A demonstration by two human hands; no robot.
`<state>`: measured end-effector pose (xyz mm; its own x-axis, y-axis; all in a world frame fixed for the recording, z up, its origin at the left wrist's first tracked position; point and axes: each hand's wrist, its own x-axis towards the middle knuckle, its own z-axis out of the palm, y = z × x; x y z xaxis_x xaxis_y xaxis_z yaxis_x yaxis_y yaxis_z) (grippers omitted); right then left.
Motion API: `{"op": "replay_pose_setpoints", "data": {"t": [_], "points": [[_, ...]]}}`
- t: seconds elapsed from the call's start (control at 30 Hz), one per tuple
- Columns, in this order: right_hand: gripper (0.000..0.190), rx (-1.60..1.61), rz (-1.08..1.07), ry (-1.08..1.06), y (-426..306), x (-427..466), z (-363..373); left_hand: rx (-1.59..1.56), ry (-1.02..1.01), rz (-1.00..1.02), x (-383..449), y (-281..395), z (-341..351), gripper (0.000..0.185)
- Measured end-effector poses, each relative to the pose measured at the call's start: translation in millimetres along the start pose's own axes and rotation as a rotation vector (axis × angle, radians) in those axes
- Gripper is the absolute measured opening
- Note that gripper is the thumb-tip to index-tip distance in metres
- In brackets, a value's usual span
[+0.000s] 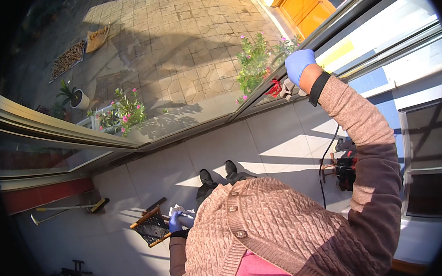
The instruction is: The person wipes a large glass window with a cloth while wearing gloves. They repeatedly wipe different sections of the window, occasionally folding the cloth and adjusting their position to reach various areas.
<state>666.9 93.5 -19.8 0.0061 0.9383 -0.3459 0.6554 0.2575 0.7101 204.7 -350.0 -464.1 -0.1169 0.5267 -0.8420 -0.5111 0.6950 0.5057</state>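
Observation:
My right hand (pixel 301 66), in a blue glove, is raised against the metal frame (pixel 256 92) of a glazed sliding door or window. Its fingers are curled and turned away, so I cannot tell whether it grips anything. Just below it, a grey cloth (pixel 287 89) and a red ribbon-like piece (pixel 273 88) sit by the frame. Low at my side, my left hand (pixel 175 221), also gloved in blue, holds a white crumpled cloth or paper (pixel 176 209). A greyish object (pixel 188 219) beside that hand is partly hidden by my cardigan.
A folding stool (pixel 150 226) stands beside my left hand. Brooms (pixel 92 207) lie farther left on the tiled floor (pixel 221 145). At right are a black cable (pixel 323 162) and a black-and-red bag-like object (pixel 346 170). Beyond the glass, pink-flowered plants (pixel 126 111) border a paved yard (pixel 186 64).

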Motion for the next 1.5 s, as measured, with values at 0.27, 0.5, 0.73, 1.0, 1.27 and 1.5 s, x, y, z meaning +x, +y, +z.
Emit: {"op": "replay_pose_setpoints", "data": {"t": [0.27, 0.5, 0.73, 1.0, 1.27, 1.5], "points": [[0.016, -0.084, 0.003, -0.26, -57, 32, 9, 0.072, 0.05, 0.051, -12, 27, 7, 0.034], [0.02, -0.036, -0.056, -0.353, -102, 51, 51, -0.063, 0.11, 0.05, -20, 1, -18, 0.021], [0.022, 0.205, -0.129, -0.204, -117, 45, 89, -0.166, 0.192, -0.144, -21, -9, -33, 0.032], [0.055, 1.962, -0.333, -0.002, -35, -40, 95, -0.064, 0.154, -0.054, -6, 3, -23, 0.022], [0.061, 2.827, -0.594, 0.272, -21, -104, 111, 0.282, -0.009, 0.047, 5, 97, 54, 0.027], [0.058, 3.011, -0.441, 0.289, -23, -116, 133, 0.344, -0.285, 0.441, -57, 203, 202, 0.022]]}}
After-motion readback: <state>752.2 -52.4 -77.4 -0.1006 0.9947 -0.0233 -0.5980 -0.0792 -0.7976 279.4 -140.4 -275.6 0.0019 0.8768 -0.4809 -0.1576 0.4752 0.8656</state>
